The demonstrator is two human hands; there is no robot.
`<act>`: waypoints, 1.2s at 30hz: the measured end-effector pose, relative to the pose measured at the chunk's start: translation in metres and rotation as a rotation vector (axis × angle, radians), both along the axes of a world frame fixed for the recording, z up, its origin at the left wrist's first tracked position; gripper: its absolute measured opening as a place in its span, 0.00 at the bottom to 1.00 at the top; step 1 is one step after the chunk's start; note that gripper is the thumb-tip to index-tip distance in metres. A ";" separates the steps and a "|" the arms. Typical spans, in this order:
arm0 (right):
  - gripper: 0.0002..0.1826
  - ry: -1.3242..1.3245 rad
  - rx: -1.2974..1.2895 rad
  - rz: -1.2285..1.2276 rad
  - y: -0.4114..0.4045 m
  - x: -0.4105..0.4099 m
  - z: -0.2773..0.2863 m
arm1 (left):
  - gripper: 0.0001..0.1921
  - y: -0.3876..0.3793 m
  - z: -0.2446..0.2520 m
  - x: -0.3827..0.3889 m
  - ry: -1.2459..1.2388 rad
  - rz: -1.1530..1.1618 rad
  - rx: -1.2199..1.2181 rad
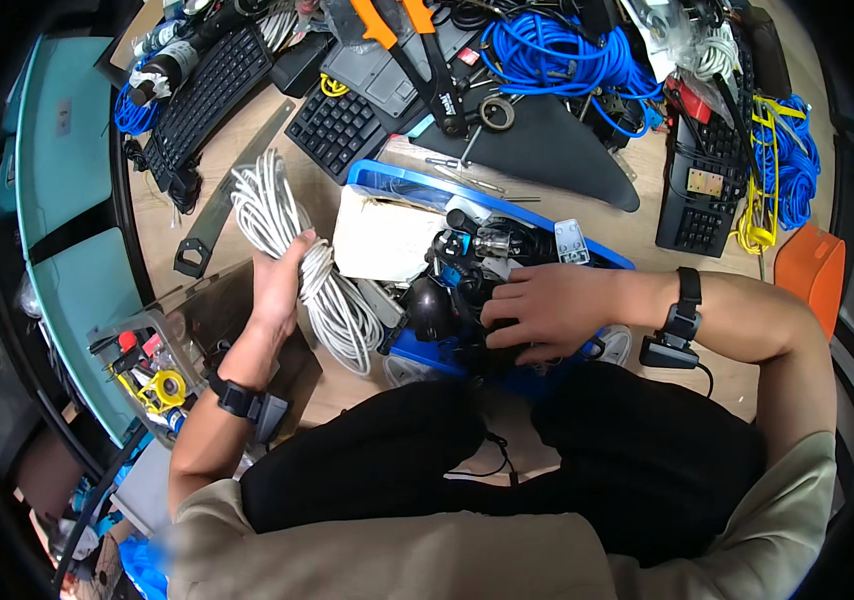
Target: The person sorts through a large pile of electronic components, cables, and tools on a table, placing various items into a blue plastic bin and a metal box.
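A tied bundle of white-grey cable [307, 262] is gripped around its middle by my left hand [277, 281]. The bundle is tilted, left of a blue plastic bin [584, 247]. My right hand [539, 311] reaches over the bin, palm down, with its fingertips among black cables and small parts. What lies under that palm is hidden. Inside the bin, a white box [388, 234] fills the left side, with a dark rounded object [431, 309] near the middle. A metal bracket with holes [571, 241] rests at the far rim.
Beyond the bin lie a handsaw [236, 187], black keyboards [341, 133], orange-handled cutters [427, 79], a black triangular sheet [539, 154] and coiled blue cable [558, 56]. A clear box of tools [153, 375] stands at left, an orange case [809, 277] at right.
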State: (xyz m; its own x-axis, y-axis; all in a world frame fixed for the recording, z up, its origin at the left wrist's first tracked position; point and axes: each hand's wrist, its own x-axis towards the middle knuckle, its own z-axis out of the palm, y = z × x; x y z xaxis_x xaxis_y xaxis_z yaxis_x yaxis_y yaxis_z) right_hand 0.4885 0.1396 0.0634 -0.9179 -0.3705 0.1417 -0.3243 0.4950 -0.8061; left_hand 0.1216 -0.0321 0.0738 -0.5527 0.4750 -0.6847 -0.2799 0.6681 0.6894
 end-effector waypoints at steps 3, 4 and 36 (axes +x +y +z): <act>0.22 0.020 0.023 -0.006 -0.004 -0.003 -0.004 | 0.34 -0.012 -0.016 0.010 0.002 0.166 -0.024; 0.21 0.017 0.034 0.008 -0.005 -0.003 -0.004 | 0.36 -0.017 -0.018 0.015 0.024 0.243 -0.048; 0.55 -0.333 0.458 -1.240 0.075 -0.121 -0.056 | 0.54 -0.057 0.003 0.038 -0.423 -0.310 -0.665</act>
